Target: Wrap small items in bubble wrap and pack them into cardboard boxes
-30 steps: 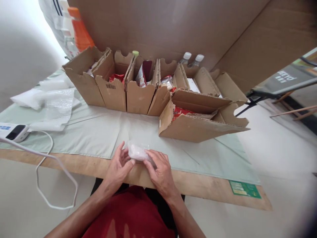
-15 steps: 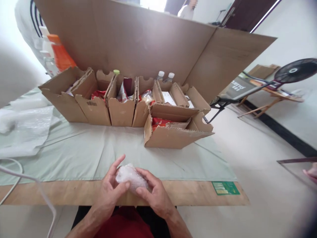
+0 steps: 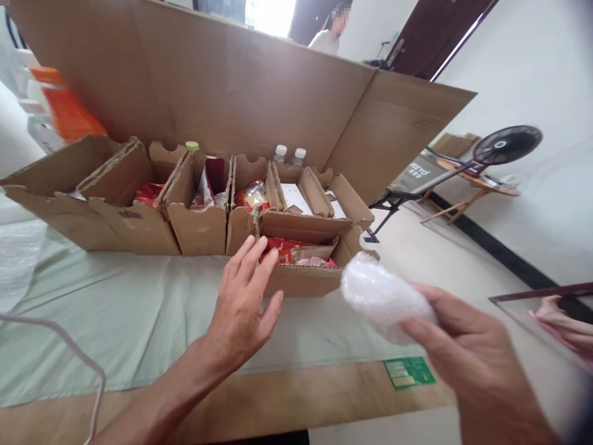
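Note:
My right hand (image 3: 467, 346) grips one end of a bubble-wrapped bundle (image 3: 384, 300), raised over the right part of the table. What the wrap encloses cannot be made out. My left hand (image 3: 245, 296) is spread, palm down, with its fingertips at the left end of the front cardboard box (image 3: 301, 281). Inside that box are red packets (image 3: 290, 252) and something pink. Behind it stands a row of open cardboard boxes (image 3: 199, 230), holding red and clear packets and white cartons (image 3: 296, 199).
A tall cardboard sheet (image 3: 241, 86) rises behind the row. An orange bottle (image 3: 69, 108) stands at the left, near bubble wrap (image 3: 18, 259) and a white cable (image 3: 60, 327). A green card (image 3: 410, 372) lies at the front edge. A fan (image 3: 504, 145) and a person (image 3: 327, 40) are farther back.
Both hands held the bundle near the table's front edge. My left hand has let go and moved forward to the front box; my right hand has carried the bundle right and up. The view has shifted.

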`<state>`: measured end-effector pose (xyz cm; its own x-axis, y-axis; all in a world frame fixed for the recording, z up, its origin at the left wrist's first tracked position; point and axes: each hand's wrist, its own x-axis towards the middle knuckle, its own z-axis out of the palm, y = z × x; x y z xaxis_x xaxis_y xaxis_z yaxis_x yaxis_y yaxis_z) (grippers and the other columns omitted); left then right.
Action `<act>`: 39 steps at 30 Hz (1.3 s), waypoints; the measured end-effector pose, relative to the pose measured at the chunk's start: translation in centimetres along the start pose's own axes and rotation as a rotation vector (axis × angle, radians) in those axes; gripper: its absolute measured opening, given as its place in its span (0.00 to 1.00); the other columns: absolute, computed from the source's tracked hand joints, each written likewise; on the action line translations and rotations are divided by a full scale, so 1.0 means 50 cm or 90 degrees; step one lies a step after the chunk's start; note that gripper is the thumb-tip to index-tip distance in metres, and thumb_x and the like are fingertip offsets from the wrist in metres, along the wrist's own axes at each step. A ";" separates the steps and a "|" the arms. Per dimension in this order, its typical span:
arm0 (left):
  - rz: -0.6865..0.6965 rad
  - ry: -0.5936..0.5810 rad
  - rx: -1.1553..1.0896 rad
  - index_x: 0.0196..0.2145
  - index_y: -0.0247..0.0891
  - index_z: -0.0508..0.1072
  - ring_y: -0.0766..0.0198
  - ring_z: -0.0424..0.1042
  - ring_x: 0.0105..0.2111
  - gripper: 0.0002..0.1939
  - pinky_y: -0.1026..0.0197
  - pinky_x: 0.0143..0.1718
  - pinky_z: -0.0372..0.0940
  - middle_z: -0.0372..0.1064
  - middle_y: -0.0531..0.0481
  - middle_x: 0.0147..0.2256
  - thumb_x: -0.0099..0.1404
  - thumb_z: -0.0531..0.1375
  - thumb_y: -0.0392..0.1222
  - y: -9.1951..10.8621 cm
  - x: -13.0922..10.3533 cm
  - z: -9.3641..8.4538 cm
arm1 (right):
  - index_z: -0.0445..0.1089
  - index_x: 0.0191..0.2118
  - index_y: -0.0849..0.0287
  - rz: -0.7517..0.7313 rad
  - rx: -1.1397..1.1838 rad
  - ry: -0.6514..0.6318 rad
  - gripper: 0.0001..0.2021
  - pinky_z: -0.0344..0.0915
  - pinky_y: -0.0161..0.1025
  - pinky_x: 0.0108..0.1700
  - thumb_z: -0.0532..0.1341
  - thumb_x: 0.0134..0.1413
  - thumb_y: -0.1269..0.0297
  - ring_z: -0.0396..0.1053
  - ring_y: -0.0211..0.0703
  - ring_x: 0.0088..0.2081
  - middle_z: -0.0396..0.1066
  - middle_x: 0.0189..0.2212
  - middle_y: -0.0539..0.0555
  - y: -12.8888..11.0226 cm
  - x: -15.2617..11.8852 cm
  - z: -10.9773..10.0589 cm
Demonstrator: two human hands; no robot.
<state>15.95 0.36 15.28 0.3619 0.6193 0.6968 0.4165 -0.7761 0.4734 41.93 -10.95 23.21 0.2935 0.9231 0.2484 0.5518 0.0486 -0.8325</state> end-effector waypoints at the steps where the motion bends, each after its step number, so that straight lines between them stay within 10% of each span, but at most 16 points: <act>1: 0.011 -0.001 0.003 0.58 0.39 0.68 0.42 0.54 0.71 0.21 0.34 0.66 0.60 0.61 0.35 0.66 0.69 0.58 0.30 -0.001 0.002 0.012 | 0.82 0.44 0.48 -0.022 -0.046 0.003 0.17 0.73 0.39 0.29 0.71 0.53 0.46 0.77 0.47 0.31 0.82 0.36 0.55 -0.007 0.026 -0.023; 8: 0.016 -0.016 -0.019 0.42 0.38 0.74 0.42 0.53 0.71 0.14 0.37 0.64 0.61 0.57 0.37 0.69 0.64 0.59 0.23 -0.008 -0.038 0.029 | 0.82 0.39 0.50 -0.131 -0.326 -0.192 0.16 0.67 0.40 0.27 0.65 0.57 0.45 0.74 0.47 0.28 0.80 0.31 0.52 -0.055 0.189 -0.066; 19: -0.002 -0.020 -0.020 0.41 0.38 0.75 0.44 0.50 0.72 0.11 0.41 0.67 0.57 0.46 0.43 0.74 0.66 0.60 0.24 -0.006 -0.038 0.031 | 0.76 0.32 0.59 -0.109 -0.585 -0.719 0.09 0.54 0.36 0.28 0.59 0.57 0.65 0.64 0.37 0.25 0.75 0.25 0.52 -0.099 0.368 0.205; 23: 0.004 -0.012 -0.042 0.41 0.38 0.74 0.43 0.50 0.71 0.13 0.40 0.66 0.58 0.45 0.43 0.74 0.64 0.60 0.23 -0.009 -0.039 0.030 | 0.78 0.29 0.61 -0.117 -0.725 -0.714 0.10 0.53 0.40 0.28 0.61 0.54 0.64 0.67 0.44 0.25 0.75 0.23 0.57 -0.089 0.371 0.250; 33: 0.002 -0.005 -0.045 0.40 0.38 0.74 0.43 0.51 0.72 0.13 0.39 0.66 0.58 0.42 0.44 0.75 0.64 0.59 0.23 -0.014 -0.041 0.037 | 0.74 0.57 0.54 -0.189 -0.577 -0.693 0.21 0.61 0.39 0.38 0.65 0.57 0.65 0.76 0.54 0.48 0.80 0.51 0.57 -0.082 0.308 0.258; 39: 0.000 0.002 -0.042 0.40 0.38 0.75 0.43 0.52 0.71 0.14 0.39 0.66 0.59 0.47 0.42 0.74 0.62 0.59 0.21 -0.011 -0.036 0.037 | 0.81 0.45 0.59 -0.260 -0.617 -0.746 0.14 0.59 0.39 0.34 0.58 0.62 0.73 0.78 0.49 0.39 0.82 0.42 0.60 -0.084 0.311 0.282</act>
<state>16.60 -0.10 12.77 0.3592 0.6194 0.6981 0.3609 -0.7820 0.5081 33.16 8.55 23.61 -0.4847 0.7026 -0.5210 0.8453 0.5293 -0.0727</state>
